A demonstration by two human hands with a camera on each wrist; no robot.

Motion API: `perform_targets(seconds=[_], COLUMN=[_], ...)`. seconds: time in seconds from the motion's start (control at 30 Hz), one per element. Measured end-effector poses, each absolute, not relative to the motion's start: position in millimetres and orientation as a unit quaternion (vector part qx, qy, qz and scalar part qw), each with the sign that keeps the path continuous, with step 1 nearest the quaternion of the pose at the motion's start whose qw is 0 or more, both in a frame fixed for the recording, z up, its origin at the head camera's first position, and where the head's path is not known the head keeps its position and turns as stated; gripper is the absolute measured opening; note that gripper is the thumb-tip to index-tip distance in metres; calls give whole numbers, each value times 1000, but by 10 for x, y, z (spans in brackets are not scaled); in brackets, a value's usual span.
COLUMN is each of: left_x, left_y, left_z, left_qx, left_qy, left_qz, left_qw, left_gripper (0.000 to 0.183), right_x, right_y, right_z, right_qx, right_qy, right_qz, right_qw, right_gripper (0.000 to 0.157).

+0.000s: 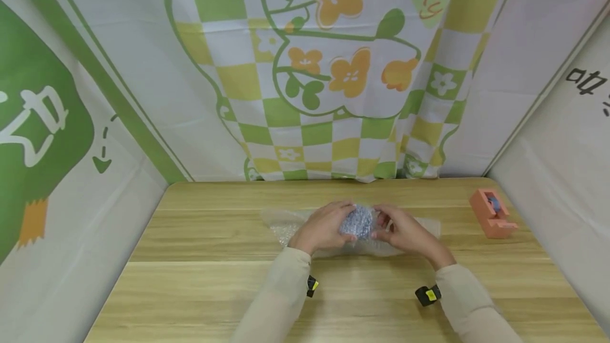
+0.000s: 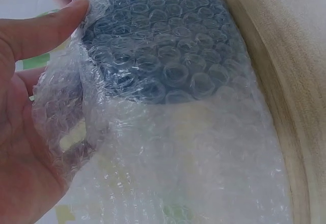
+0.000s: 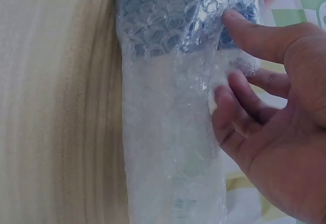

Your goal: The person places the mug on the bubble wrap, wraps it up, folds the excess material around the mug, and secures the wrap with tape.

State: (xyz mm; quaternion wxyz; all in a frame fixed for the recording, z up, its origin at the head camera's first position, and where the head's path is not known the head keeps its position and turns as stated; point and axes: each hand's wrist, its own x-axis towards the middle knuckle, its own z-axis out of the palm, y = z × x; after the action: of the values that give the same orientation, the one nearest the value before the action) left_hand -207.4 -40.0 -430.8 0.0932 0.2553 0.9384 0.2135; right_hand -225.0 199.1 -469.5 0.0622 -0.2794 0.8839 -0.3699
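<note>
A dark blue object (image 1: 357, 222), its exact kind hidden by layers of wrap, sits in the middle of a sheet of clear bubble wrap (image 1: 282, 231) on the table. My left hand (image 1: 325, 227) grips its left side; in the left wrist view the thumb (image 2: 56, 28) presses on the wrap's folded edge. On the right side, my right hand (image 1: 405, 231) pinches the wrap, thumb (image 3: 265, 38) on top and the other fingers curled by the wrap's edge. Loose wrap stretches out flat to both sides, under the hands.
An orange tape dispenser (image 1: 491, 215) with a blue roll stands at the table's right rear. The wooden table (image 1: 205, 242) ends at a hanging checked cloth (image 1: 329, 136) behind. Fabric walls rise at left and right.
</note>
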Motion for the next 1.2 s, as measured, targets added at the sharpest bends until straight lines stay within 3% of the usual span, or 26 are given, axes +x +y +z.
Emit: perform_targets(seconds=[0.2,0.37,0.6,0.9,1.2], left_x=[-2028,-2016,-2019,-2019,-2015], left_y=[-411,-414,-429,-423,-426], left_z=[-4316,-4330,-4360,-4371,-4368], left_qx=[265,269,271,272,268], left_qy=[939,939,937,936,938], left_qz=[205,201,204,209,207], left_qw=[83,77,79,74,78], left_gripper=[73,71,71,70,71], right_x=[-2213,-2269,-2319,-2356,-2380], right_y=[2007,2042,2028,1994,2031], right_z=[-4744,-4819,-4866,-4801,-4810], right_qx=[-270,-268,-234,-240,-254], right_qy=[881,863,860,897,912], right_qz=[-387,-425,-446,-369,-320], right_qw=[33,58,79,42,15], right_gripper=[48,36,42,15,11])
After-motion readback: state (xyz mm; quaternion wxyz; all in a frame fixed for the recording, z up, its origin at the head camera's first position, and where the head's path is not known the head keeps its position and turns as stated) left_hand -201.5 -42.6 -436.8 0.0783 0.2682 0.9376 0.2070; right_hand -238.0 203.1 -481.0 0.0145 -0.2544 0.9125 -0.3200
